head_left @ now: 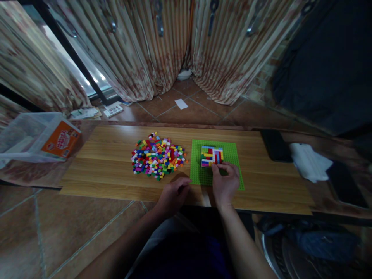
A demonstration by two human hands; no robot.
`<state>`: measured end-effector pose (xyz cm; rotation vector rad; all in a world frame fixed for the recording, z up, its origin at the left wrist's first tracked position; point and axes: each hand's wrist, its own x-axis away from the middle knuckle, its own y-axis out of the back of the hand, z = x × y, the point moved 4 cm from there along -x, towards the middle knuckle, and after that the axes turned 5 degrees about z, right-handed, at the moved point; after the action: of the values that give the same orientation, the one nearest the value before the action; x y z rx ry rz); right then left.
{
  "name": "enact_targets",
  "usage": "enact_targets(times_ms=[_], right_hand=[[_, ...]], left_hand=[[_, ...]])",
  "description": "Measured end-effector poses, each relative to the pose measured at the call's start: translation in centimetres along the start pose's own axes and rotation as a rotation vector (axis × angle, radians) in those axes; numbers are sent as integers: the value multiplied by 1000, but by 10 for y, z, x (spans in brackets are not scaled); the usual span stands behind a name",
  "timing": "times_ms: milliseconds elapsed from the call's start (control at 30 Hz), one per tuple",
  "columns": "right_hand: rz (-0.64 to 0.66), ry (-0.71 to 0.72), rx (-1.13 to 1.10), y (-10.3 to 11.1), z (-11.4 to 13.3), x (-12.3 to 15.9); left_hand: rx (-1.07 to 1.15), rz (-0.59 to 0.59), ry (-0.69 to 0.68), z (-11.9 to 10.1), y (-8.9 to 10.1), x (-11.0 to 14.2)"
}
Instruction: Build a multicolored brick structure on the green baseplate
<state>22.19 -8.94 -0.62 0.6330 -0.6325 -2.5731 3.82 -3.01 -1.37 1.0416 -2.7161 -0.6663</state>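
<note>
A green studded baseplate [229,153] lies on the wooden tabletop. On it stands a low block of toy building bricks [212,155] in red, yellow, white, blue and other colours. My right hand [226,182] is over the plate, thumb and forefinger pinched at the block's near right corner; anything between the fingertips is hidden. My left hand [173,195] rests at the near table edge by the plate's left side. Its fingers are curled inward, and what they may hold cannot be made out. Left of the plate spreads a pile of loose small bricks [157,157].
A clear plastic box [26,135] with an orange label stands at the far left. To the right lie a black flat object [276,145], white tissue-like material [309,161] and a dark phone-like slab [347,186]. Patterned curtains [165,50] hang beyond the table [99,162].
</note>
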Motion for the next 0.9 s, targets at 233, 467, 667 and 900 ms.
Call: enact_targets(times_ms=[233,467,667,900], right_hand=[[67,3,-36,4,-7,1],[83,6,-107,10,-18,-5],[148,-10,-27,5,-13,-15],[186,-9,-16,4,-11,-22]], left_hand=[[-4,-20,10,0,0,0],[-18,-35,1,-1,1,1],[8,-32,17,1,1,1],[118,-31,104,-3,0,-4]])
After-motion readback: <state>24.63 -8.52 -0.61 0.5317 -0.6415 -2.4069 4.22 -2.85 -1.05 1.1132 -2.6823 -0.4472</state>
